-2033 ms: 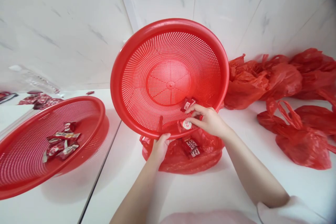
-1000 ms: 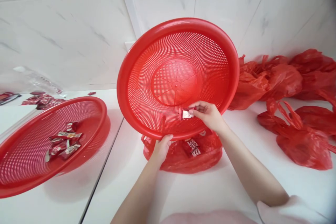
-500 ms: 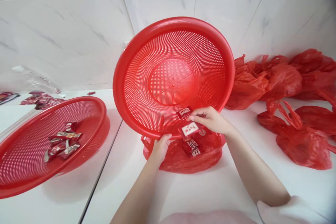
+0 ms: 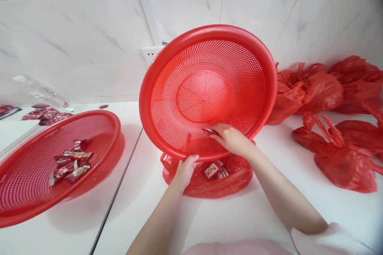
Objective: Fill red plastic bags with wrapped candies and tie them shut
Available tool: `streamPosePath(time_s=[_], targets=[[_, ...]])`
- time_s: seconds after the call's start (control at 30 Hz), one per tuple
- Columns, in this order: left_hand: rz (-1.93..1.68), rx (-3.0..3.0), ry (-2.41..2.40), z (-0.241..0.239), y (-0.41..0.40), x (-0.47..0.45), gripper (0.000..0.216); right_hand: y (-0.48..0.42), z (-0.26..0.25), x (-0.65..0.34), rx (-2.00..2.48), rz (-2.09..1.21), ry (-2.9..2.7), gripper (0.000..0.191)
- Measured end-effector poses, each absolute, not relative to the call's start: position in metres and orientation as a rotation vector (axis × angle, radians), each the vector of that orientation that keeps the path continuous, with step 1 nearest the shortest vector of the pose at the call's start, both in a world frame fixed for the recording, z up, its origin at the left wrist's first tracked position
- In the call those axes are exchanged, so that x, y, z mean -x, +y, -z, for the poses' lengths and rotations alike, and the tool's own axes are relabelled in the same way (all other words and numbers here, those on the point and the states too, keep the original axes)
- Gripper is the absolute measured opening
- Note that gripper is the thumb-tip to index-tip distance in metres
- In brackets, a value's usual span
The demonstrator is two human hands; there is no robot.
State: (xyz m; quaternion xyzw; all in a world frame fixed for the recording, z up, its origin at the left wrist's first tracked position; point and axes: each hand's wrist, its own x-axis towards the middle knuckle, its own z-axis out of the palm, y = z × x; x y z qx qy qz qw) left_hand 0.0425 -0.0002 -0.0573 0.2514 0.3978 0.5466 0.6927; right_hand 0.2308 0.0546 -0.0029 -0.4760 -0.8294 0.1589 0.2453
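Note:
A large red plastic colander (image 4: pixel 214 32) is tilted up with its hollow toward me. My left hand (image 4: pixel 186 170) grips its lower rim, thumb on the near side. Inside the lower wall, my right hand (image 4: pixel 232 138) pinches a small red packet (image 4: pixel 210 132). A dark red upright shape to its left is too blurred to name. Directly under the rim sits an open red plastic bag (image 4: pixel 217 191), holding packets (image 4: pixel 212 170) with white labels; the colander hides part of its mouth.
At left stands a second red colander (image 4: pixel 112 121) with several wrapped packets (image 4: pixel 72 164). Behind it lie more packets (image 4: pixel 55 116) and a clear bottle (image 4: pixel 42 91). Filled red bags (image 4: pixel 344 159) line the right side. A wall socket (image 4: pixel 150 52) is behind the colander.
The labelled packet has gone from my right hand into the bag. My right hand has moved up into the colander onto another packet. The colander has shifted slightly right and down.

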Motion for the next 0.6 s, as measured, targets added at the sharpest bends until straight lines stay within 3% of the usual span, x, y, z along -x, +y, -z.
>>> streamPosePath(time_s=[0.3, 0.6], targets=[[-1.253, -0.562, 0.883, 0.054, 0.001, -0.040, 0.035, 0.055, -0.006, -0.238, 1.205, -0.739, -1.890, 0.027], [-1.463, -0.547, 0.845, 0.046, 0.010, -0.035, 0.040, 0.038, -0.040, -0.256, 0.976, -1.022, -2.176, 0.027]])
